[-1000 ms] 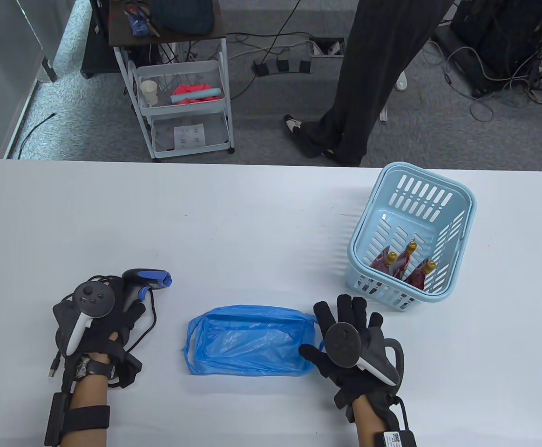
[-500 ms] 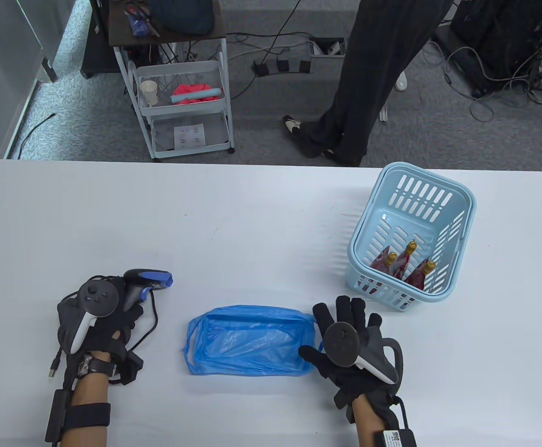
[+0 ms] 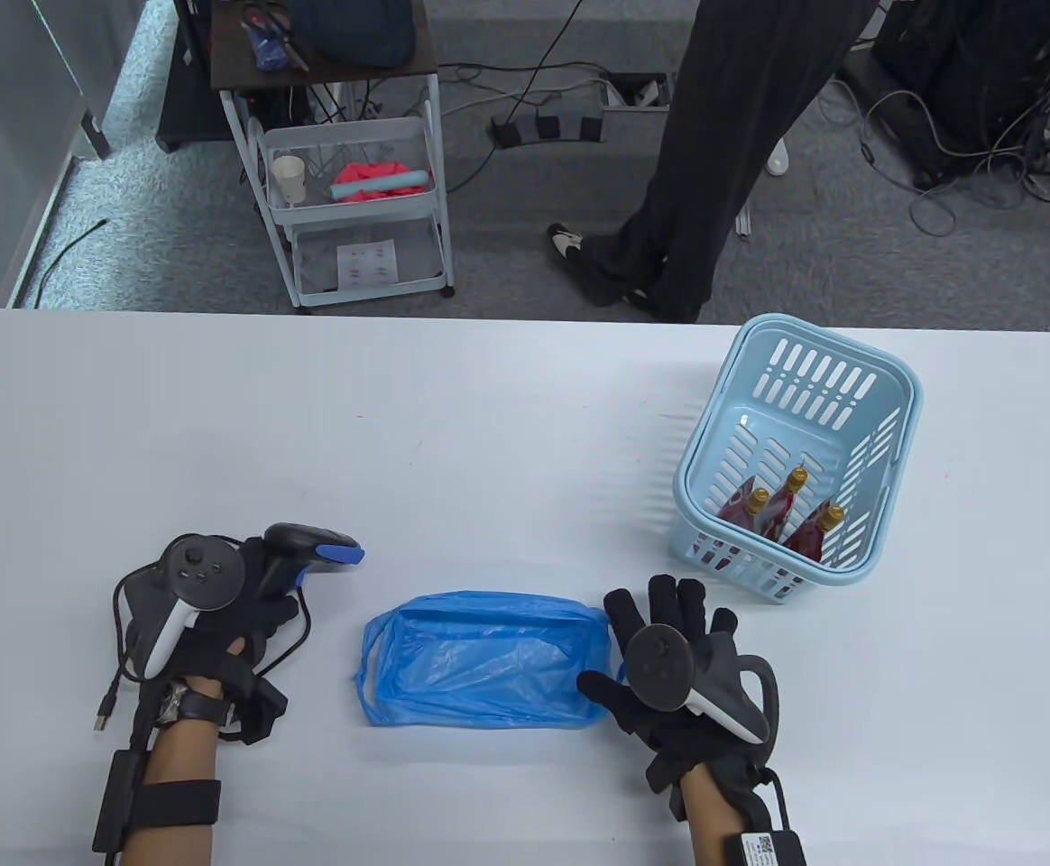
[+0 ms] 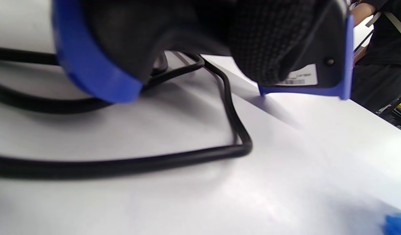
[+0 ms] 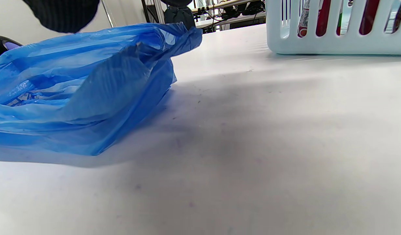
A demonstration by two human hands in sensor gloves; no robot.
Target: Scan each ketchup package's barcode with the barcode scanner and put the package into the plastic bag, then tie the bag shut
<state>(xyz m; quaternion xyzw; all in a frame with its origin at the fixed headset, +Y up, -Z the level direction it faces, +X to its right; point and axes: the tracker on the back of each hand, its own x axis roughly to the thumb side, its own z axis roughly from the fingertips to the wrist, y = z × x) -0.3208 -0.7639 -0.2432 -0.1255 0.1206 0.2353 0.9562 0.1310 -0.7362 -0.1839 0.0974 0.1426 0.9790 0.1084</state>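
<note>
My left hand (image 3: 245, 604) grips the handle of the black and blue barcode scanner (image 3: 313, 546) at the table's front left; its blue-edged body (image 4: 304, 75) hangs just above the table in the left wrist view. A flat blue plastic bag (image 3: 480, 658) (image 5: 83, 94) lies in the front middle. My right hand (image 3: 669, 631) rests open and flat on the table beside the bag's right edge, thumb at the bag. Three red ketchup packages with gold caps (image 3: 782, 514) stand in the light blue basket (image 3: 886, 487) at the right.
The scanner's black cable (image 4: 230, 111) loops on the table under my left hand, its USB plug (image 3: 105, 713) lying loose at the left. Beyond the far table edge a person's dark-trousered legs (image 3: 714, 153) stand, and a white trolley (image 3: 354, 189) sits at the back left.
My left hand has shifted right and slightly forward with the scanner, whose head now points more toward the bag. The right hand, bag and basket have not moved.
</note>
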